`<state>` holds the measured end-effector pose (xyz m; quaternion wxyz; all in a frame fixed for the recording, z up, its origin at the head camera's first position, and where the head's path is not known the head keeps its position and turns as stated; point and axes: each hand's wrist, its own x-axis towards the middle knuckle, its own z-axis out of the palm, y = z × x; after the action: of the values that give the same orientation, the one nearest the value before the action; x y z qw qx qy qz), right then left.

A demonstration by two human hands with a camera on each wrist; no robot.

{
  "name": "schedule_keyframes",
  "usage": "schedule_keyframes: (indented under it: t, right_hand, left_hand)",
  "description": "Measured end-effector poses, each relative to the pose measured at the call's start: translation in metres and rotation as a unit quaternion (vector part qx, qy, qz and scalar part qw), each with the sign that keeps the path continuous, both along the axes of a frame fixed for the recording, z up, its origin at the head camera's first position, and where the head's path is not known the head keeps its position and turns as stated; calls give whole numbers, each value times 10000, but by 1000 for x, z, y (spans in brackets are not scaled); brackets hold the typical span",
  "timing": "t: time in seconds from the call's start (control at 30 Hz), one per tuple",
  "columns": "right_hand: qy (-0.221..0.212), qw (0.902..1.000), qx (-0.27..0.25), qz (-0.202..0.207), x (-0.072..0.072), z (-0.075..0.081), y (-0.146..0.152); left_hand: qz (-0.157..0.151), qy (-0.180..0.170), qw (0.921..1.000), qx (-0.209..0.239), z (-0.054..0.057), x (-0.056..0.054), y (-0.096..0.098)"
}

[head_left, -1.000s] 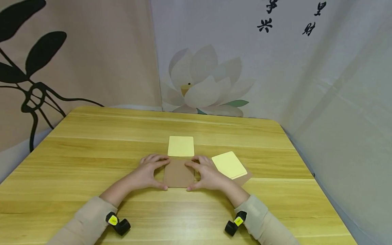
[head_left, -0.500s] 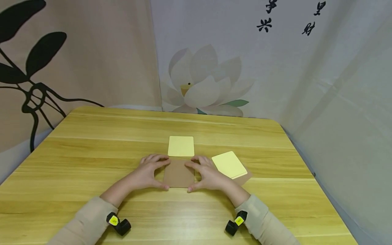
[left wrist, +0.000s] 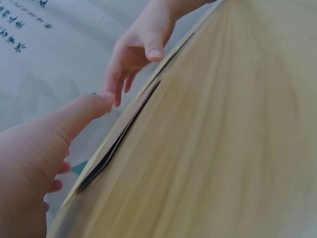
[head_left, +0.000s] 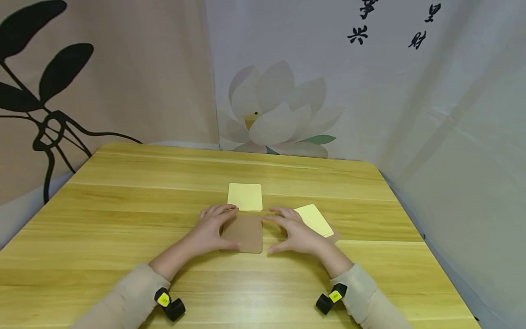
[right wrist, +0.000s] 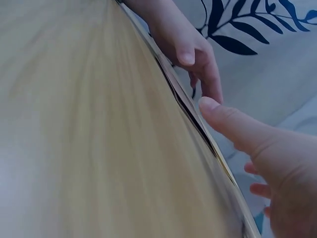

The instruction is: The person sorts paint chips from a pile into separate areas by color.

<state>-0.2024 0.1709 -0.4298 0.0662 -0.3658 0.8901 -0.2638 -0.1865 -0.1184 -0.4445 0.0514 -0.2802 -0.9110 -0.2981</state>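
Note:
A square brown card (head_left: 249, 235) lies flat on the table between the two hands. In the left wrist view its edge (left wrist: 119, 139) shows as thin layers with dark lines between them. My left hand (head_left: 209, 234) is spread over its left side, thumb and fingers apart, and hides part of that edge. Just off the right edge, my right hand (head_left: 299, 234) curves loosely with thumb and forefinger apart. Both wrist views show the thumbs raised above the card, with nothing held. Right behind the brown card lies a yellow square card (head_left: 245, 197) with rounded corners.
Another yellow card (head_left: 316, 220) lies askew beyond the right hand, partly hidden by it, with a brown piece (head_left: 336, 236) showing beneath. The wooden table (head_left: 135, 192) ends at a printed cloth backdrop (head_left: 411, 100). A black camera sits on each sleeve.
Both hands have come off the brown card's edges. The right hand has shifted right, away from it; the left has moved right and now overlaps its left side. The view has shifted slightly.

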Motion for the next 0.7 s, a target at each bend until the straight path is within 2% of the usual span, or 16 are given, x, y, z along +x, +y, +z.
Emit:
schedule_keyframes:
  t: [0.2, 0.33, 0.7]
  right_hand:
    - [23, 9998, -133, -128, -3, 0, 26]
    - [-107, 9994, -217, -256, -5, 0, 42]
    - [-265, 9985, -251, -405, -14, 8, 75]
  left_hand:
    - [27, 58, 10000, -4, 0, -1, 19]
    - [8, 114, 9999, 55, 2, -1, 33]
    - [58, -1, 9999, -109, 5, 0, 79]
